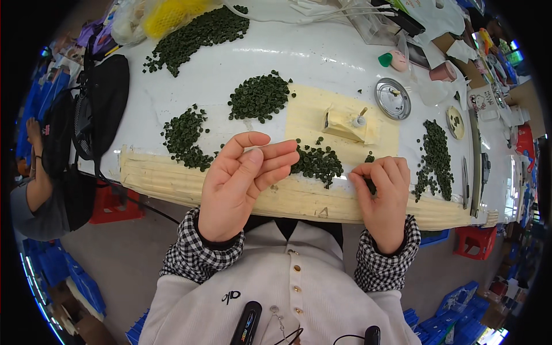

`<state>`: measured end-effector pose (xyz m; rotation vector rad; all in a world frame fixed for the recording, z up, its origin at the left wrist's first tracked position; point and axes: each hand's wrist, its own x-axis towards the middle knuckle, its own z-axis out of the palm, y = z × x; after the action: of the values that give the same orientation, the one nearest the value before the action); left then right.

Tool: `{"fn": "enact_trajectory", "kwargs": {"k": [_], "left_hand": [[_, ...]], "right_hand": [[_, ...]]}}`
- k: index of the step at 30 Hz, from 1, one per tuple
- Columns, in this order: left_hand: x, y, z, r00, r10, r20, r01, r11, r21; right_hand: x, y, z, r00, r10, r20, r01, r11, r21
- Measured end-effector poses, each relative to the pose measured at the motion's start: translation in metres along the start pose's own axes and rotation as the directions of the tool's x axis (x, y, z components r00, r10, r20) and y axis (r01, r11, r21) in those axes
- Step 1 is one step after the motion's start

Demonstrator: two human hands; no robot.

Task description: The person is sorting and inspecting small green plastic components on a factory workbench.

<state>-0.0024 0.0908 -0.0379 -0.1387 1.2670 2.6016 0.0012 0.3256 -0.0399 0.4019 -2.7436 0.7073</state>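
My left hand (236,178) is raised palm-up over the table's near edge, its fingers stretched to the right and the thumb bent across the palm. I see nothing in it for certain; a small dark green piece shows at its fingertips. To the right, my right hand (385,198) is closed, thumb and forefinger pinched together low over the taped table edge. What it holds, if anything, is too small to name. Between the hands lies a pile of small dark green button-like pieces (319,165). Beyond it stands a tape-covered block (345,125) with a short upright peg.
More green heaps (260,98) lie at the left, at the back and on the right. A round metal lid (393,99), a small round dish (455,122) and tweezers (464,181) are at the right. A black backpack (109,109) stands at the left edge, near another person's arm.
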Motion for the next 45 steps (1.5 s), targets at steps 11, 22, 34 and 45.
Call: {"fn": "enact_trajectory", "kwargs": {"k": [11, 22, 34, 45], "left_hand": [[-0.005, -0.004, -0.008, 0.998, -0.059, -0.013, 0.06, 0.989, 0.133], [-0.006, -0.004, -0.002, 0.994, -0.07, -0.08, 0.075, 0.996, 0.053], [-0.008, -0.007, -0.01, 0.99, -0.129, 0.055, 0.135, 0.985, -0.104], [-0.007, -0.008, 0.008, 0.963, -0.263, 0.061, 0.27, 0.94, -0.207]], "right_hand": [[-0.013, 0.002, -0.006, 0.998, -0.058, 0.029, 0.059, 0.997, -0.039], [-0.013, 0.0, -0.024, 0.922, -0.343, 0.178, 0.381, 0.882, -0.278], [-0.012, 0.004, -0.017, 0.929, -0.339, 0.149, 0.371, 0.858, -0.355], [-0.011, -0.024, 0.002, 0.985, -0.072, -0.158, 0.117, 0.946, 0.303]]}}
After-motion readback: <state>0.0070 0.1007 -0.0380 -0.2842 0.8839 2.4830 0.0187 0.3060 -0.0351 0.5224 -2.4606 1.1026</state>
